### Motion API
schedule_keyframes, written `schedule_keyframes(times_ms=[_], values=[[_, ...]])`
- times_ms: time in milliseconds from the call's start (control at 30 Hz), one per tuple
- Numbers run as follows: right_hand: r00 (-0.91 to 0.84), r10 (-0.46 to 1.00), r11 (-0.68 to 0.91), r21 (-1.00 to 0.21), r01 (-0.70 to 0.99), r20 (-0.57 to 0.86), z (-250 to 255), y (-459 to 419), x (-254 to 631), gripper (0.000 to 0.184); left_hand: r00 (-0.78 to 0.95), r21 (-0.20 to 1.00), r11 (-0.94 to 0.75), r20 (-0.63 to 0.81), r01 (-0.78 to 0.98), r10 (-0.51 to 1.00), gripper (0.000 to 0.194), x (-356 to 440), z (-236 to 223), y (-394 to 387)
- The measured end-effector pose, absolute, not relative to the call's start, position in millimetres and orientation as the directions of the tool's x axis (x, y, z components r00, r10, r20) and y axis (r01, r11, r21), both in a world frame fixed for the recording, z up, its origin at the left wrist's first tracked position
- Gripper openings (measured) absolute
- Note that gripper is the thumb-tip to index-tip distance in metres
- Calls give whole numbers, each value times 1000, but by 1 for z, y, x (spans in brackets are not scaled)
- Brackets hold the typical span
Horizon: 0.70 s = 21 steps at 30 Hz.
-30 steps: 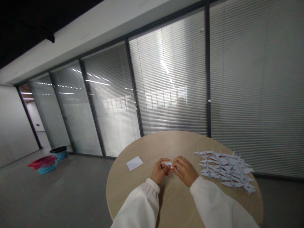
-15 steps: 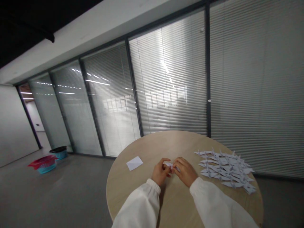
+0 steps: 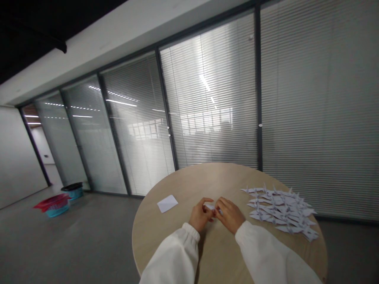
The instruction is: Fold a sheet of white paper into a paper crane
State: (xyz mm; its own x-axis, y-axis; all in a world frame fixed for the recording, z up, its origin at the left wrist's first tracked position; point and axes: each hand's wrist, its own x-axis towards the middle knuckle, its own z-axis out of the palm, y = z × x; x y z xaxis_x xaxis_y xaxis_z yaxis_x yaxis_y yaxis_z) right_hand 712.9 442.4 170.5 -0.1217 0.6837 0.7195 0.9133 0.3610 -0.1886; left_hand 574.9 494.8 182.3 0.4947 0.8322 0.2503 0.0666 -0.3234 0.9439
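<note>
Near the middle of the round wooden table (image 3: 216, 177), my two hands meet over a small piece of folded white paper (image 3: 211, 206). My left hand (image 3: 201, 214) pinches its near left part between thumb and fingers. From the other side, my right hand (image 3: 228, 213) closes its fingertips on the paper's right end. Much of the paper is hidden behind my fingers, so its exact shape cannot be made out. Folded paper cranes (image 3: 281, 211) lie in rows to the right of my right hand. A flat white paper square (image 3: 167, 203) with a crease rests to the left.
A red-lined blue basin (image 3: 55, 205) and a black-lined one (image 3: 74, 190) stand on the grey floor at left. Glass partitions with blinds (image 3: 213, 98) rise just behind the table's far edge.
My fingers have shifted slightly on the folded paper, and less of it shows between them. The right hand has drawn a little to the left. Cranes and paper square stay put.
</note>
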Motion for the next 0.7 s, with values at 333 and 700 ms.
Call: schedule_keyframes(times_ms=[333, 700], values=[[-161, 686, 411, -195, 891, 709, 170, 442, 711, 7, 499, 966, -257, 213, 20, 840, 35, 573, 176, 503], [125, 870, 405, -836, 369, 477, 170, 451, 723, 15, 626, 949, -312, 268, -41, 732, 29, 567, 181, 504]])
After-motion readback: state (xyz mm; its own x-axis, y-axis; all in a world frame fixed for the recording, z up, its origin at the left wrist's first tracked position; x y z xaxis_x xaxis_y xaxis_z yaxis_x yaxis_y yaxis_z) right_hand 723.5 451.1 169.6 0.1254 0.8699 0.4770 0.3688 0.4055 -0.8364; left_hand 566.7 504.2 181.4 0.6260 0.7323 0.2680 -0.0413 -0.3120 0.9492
